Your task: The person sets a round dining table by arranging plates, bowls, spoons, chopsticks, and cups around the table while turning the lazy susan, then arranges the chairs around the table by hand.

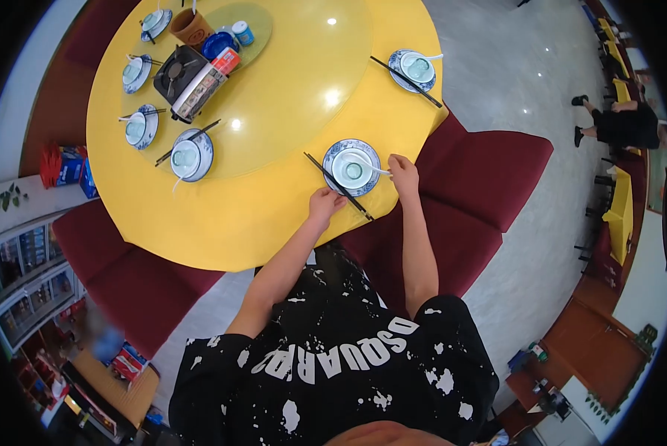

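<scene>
At the edge of a yellow-clothed table (222,230), the left hand (327,204) brings its fingers close together beside a pair of black chopsticks (359,209); whether they grip them cannot be told. The chopsticks slant past those fingertips, one end beyond them to the left, the other toward the table edge on the right. The right hand (403,177), farther from the pair, has its fingers drawn together at the handle tip of a white spoon (379,172); a firm pinch cannot be confirmed. From there the handle points leftward into a bowl (338,169) on a patterned plate (352,143), just beyond the left fingertips. Farther off, ahead of the right hand, lies another setting's plate (396,62); a portable stove (177,73) stands ahead and left of both hands.
</scene>
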A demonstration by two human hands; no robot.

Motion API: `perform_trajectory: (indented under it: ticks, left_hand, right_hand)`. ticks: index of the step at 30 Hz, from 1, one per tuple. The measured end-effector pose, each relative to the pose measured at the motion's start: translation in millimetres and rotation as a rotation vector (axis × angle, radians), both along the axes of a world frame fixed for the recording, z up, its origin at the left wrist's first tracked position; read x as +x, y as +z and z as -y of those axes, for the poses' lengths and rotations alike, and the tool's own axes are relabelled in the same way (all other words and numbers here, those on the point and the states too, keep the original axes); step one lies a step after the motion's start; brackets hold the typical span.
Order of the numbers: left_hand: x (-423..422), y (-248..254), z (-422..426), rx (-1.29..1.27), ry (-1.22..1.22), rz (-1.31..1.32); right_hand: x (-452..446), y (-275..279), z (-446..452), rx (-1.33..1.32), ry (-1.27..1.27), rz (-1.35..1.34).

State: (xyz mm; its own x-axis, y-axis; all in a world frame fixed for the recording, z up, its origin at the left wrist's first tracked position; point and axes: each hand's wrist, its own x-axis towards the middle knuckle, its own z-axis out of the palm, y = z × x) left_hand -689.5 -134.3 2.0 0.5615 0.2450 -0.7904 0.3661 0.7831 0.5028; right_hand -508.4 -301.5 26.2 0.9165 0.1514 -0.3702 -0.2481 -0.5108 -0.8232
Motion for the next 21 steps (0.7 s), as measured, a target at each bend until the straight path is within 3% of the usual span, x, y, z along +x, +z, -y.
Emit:
perform_trajectory:
  ticks: [1,4,6,11,15,21]
  left_hand:
    - [0,-1,3,0.015,0.019,-0.003]
    - [5,-2,8,0.046,0.070,-0.017]
    - [5,-2,9,0.047,0.088,-0.042]
    - [0,-8,8,0.045,0.043,-0.006]
    - [-1,-1,12,0.025,-0.033,-0.023]
    - [-3,5,22,0.086,-0.049,0.012]
  right_hand:
    - [-13,3,3,0.120,-0.144,-0.025]
    - [-52,-19,27,0.102,-0.359,-0.059]
    - [-87,-21,37,-0.013,-0.270,-0.218]
    - [-147,3,20,0.407,-0.548,-0.607]
    - [-167,-7,17,0.532,-0.579,-0.590]
    - [-169,-5,14,0.511,-0.515,-0.612]
